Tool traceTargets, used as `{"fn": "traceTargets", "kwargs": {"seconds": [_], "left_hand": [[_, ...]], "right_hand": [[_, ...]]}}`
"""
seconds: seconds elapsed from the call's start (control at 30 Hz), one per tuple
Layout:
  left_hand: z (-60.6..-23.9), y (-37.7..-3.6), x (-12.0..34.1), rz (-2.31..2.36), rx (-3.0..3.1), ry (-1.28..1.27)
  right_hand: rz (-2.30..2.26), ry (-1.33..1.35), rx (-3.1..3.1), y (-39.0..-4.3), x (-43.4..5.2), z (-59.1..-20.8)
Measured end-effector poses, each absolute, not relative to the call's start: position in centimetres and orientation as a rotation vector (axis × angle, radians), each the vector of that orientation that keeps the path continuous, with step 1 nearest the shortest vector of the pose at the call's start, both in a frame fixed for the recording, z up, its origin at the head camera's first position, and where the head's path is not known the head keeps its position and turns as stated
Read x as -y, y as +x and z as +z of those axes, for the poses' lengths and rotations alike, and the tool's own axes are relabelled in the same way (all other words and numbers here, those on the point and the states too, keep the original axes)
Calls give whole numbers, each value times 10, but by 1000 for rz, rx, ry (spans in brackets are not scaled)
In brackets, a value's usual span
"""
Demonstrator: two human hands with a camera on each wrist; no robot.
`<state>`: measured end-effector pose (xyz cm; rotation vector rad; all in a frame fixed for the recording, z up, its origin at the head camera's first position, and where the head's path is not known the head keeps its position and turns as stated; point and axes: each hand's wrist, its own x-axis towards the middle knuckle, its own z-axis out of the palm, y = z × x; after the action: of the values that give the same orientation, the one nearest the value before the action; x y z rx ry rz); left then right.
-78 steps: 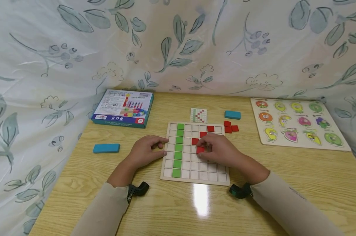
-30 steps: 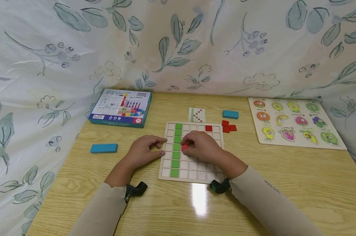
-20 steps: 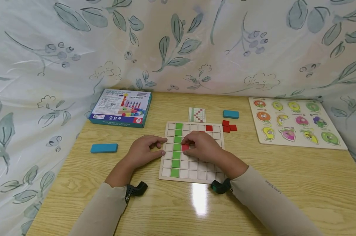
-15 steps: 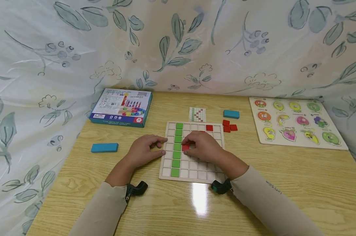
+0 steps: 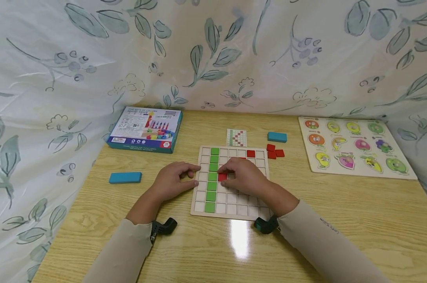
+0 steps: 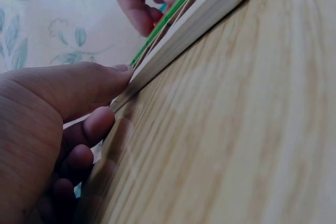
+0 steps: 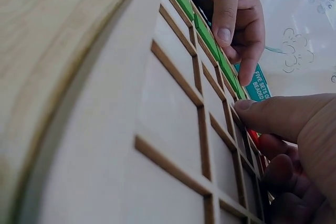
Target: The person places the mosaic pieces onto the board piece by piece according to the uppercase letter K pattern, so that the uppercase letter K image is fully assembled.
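- At the centre of the head view, a wooden grid board (image 5: 231, 212) lies flat on the table (image 5: 340, 220); the right hand (image 5: 246, 177) rests on it, curled fingers pinching a red tile (image 5: 222, 177) just right of the green tile column (image 5: 212, 181)
- Left of centre in the same view, the left hand (image 5: 172, 182) sits against the board's left edge, thumb on top and fingers curled at the rim, gripping the board
- Toward the upper right, loose red tiles (image 5: 275, 151) lie just off the board, a blue block (image 5: 277, 136) behind them, a fruit puzzle (image 5: 356, 147) at far right; a pattern card (image 5: 236, 138) lies above the board, a game box (image 5: 145, 129) and a second blue block (image 5: 125, 177) at left
- In the left wrist view, lower left, the left hand (image 6: 58, 129) presses its thumb on the board (image 6: 210, 3) edge, fingers tucked under
- In the right wrist view, lower right, the right hand (image 7: 294, 150) closes thumb and fingers over the red tile (image 7: 253, 136); the green column (image 7: 210, 40) runs to the upper frame
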<state>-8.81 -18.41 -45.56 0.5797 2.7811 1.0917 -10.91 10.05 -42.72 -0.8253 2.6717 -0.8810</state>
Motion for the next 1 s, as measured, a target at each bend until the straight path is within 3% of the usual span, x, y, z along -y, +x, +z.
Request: {"fn": "traceTargets", "kwargs": {"seconds": [1.0], "left_hand": [[-456,-87,184,1104,-2779,587]], "right_hand": [[-1124,-562,-2742,-110,-169,-422]]}}
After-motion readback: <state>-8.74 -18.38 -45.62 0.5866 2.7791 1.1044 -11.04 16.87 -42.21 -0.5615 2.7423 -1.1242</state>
